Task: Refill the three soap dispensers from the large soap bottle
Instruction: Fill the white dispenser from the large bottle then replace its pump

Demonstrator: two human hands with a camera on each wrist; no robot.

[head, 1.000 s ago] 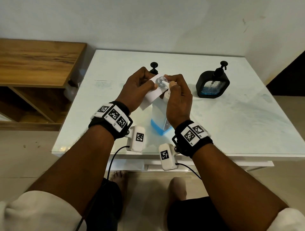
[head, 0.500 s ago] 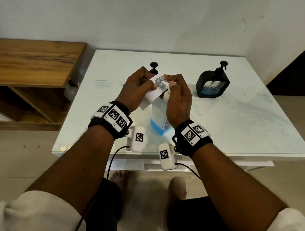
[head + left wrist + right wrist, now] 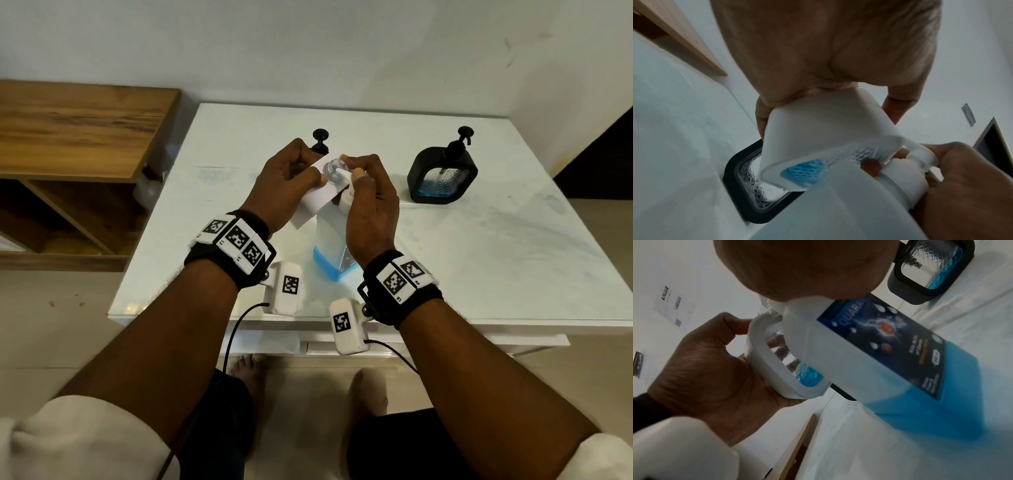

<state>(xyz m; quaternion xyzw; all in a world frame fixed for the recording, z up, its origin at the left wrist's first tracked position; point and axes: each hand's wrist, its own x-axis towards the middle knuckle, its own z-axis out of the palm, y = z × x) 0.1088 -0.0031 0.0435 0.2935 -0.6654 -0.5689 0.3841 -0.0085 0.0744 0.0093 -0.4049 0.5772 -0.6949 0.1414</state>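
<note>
Head view has my left hand wrapped round the white dispenser, held tilted in the air over the middle of the bench, its open glass mouth turned up and toward my right. Its long axis slants from low on my left to high at that mouth. Only a small pool of blue sits in its lower corner, so I judge this refill barely begun.

My right hand clamps the neck and pump spout of the large soap bottle, which stands upright on the bench, blue soap low in its base. The spout meets the dispenser's mouth. If my left grip wavers or tilts further, the spout could slip off the rim and soap would run down the casing onto the bench. Pressing hard may also rock the bottle.

Behind my hands a black dispenser stands; another black dispenser stands toward the far right corner.
</note>
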